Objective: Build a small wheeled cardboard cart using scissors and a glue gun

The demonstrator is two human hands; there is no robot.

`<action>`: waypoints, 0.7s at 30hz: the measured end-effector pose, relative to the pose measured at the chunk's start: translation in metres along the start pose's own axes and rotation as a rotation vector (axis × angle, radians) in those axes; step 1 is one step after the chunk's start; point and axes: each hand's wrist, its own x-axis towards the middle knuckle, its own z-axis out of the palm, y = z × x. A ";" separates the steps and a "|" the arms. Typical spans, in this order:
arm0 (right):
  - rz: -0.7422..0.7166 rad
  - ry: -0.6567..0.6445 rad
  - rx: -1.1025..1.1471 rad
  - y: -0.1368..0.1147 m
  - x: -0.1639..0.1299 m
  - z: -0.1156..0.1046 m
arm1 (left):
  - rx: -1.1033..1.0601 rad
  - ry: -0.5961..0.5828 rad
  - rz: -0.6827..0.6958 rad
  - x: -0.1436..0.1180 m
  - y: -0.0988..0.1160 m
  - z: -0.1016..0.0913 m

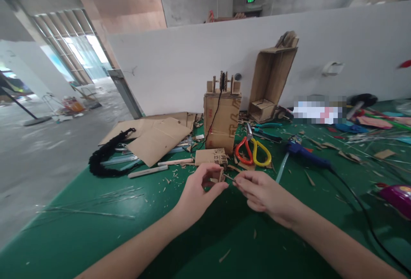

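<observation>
In my left hand (204, 191) a small cardboard piece (221, 175) is pinched between thumb and fingers. My right hand (258, 189) grips a thin stick (229, 178), its far end meeting the cardboard piece; whether it goes through I cannot tell. Just beyond my hands lies a small cardboard block (210, 157) with printed characters. Behind it stands a tall cardboard box (221, 120), topped by upright cardboard pieces with a black cord hanging down the front. Scissors (253, 152) with one red and one yellow handle rest to the box's right.
Flat cardboard sheets (160, 135) and a black fuzzy strip (99, 159) lie at the left. On the right are a blue glue gun (305, 154) with a cable and pliers (266, 133). An open cardboard frame (272, 78) leans against the white partition (180, 65). Scraps litter the green table (154, 244).
</observation>
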 end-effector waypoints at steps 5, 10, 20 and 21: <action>-0.614 0.325 -0.771 0.004 -0.004 -0.004 | -0.320 0.076 -0.107 0.009 0.003 -0.007; -0.626 0.340 -1.102 0.007 -0.001 -0.017 | -0.607 0.040 -0.225 0.012 0.006 -0.011; -0.592 0.313 -1.333 0.008 0.006 -0.023 | 0.328 -0.153 0.134 0.006 0.006 -0.017; -0.594 0.285 -1.306 0.005 0.000 -0.023 | 0.483 -0.198 0.243 0.005 0.006 -0.017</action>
